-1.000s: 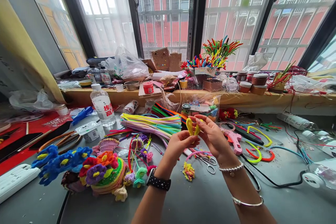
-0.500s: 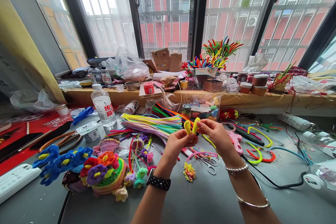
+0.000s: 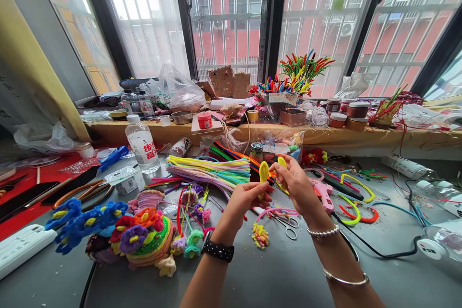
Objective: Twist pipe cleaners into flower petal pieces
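Observation:
Between finger and thumb, my left hand [image 3: 247, 198] pinches a yellow pipe cleaner loop [image 3: 263, 172] that stands upright. My right hand [image 3: 295, 184], slightly higher and to the right, is closed on another yellow pipe cleaner loop [image 3: 282, 161]. Whether the two loops are joined is hidden by the fingers. Under the hands lie scissors [image 3: 288, 226], a pink pipe cleaner and a small yellow-pink fuzzy piece [image 3: 260, 236]. Behind my left hand rests a bundle of pastel pipe cleaners [image 3: 209, 168].
To the left are pipe cleaner flowers [image 3: 133, 238], a water bottle [image 3: 142, 147] and a white power strip [image 3: 25, 248]. A pink glue gun [image 3: 325, 195] with a black cord lies right of my hands. Jars [image 3: 357, 110] and a pot of colourful stems line the sill.
The two yellow loops have moved apart. My right hand has shifted up and slightly right with its loop, while the left hand's loop now stands taller above the fingers.

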A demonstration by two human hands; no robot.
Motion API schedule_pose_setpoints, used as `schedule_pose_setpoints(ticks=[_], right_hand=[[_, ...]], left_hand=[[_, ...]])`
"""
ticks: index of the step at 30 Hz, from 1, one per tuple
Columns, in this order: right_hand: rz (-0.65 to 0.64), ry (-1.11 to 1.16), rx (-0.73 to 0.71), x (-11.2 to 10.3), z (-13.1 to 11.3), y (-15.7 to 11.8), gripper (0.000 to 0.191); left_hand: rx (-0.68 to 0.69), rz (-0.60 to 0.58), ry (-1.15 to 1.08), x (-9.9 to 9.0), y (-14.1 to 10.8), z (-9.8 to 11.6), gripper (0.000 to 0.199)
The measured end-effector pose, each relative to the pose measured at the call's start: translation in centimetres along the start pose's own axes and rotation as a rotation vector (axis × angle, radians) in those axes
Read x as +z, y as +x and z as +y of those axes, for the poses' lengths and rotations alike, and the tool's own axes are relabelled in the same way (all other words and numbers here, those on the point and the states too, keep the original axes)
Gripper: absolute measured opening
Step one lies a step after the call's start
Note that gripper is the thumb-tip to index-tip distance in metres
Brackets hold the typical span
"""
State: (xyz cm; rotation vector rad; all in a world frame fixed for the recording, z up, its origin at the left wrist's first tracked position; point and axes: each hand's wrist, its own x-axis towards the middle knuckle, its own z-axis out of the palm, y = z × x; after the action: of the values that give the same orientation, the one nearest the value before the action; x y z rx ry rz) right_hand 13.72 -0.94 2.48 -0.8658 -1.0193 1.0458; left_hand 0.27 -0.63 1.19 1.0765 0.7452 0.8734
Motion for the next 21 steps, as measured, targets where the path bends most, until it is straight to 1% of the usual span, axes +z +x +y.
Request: schedule_pose_setpoints(ticks=[2,4,5,8,11,13,16,18,21], right_hand=[[-0.099,-0.084,0.034,0.04,-0.02,-0.08,0.035],[-0.186,-0.162,0.072,0.09,-0.21,-0.25,0.026],[-0.204,-0.188,0.073,0.14,-0.32,-0.34,0.024],[-0.157,-0.197,0.047,0.42,-0.51,-0.57,0.03],[-0.115,-0.123,0.036,0.65,-0.35,-0.7,0.028],[-0.145,-0.08,0.033,0.58,-0.2,-0.75,0.024],[-0.266,-0.051,0.064,0.17,-0.12,-0.76,0.023],[-0.316,-0.037,0.076,-0.09,-0.17,-0.71,0.026],[-0.294,-0.024,0.071,-0.25,-0.29,-0.56,0.03]], left_hand=[[-0.002,-0.051,0.028,0.02,-0.16,-0.01,0.028],[0.005,-0.09,0.05,-0.03,-0.25,-0.08,0.028],[0.01,-0.104,0.06,-0.07,-0.26,-0.14,0.028],[0.033,-0.119,0.082,-0.23,-0.18,-0.29,0.027],[0.058,-0.126,0.042,-0.34,-0.15,-0.25,0.025],[0.027,-0.154,-0.061,-0.37,-0.23,-0.1,0.027],[-0.036,-0.205,-0.24,-0.44,-0.37,0.13,0.028],[-0.032,-0.221,-0.275,-0.5,-0.4,0.2,0.025],[0.017,-0.193,-0.243,-0.61,-0.3,0.17,0.017]])
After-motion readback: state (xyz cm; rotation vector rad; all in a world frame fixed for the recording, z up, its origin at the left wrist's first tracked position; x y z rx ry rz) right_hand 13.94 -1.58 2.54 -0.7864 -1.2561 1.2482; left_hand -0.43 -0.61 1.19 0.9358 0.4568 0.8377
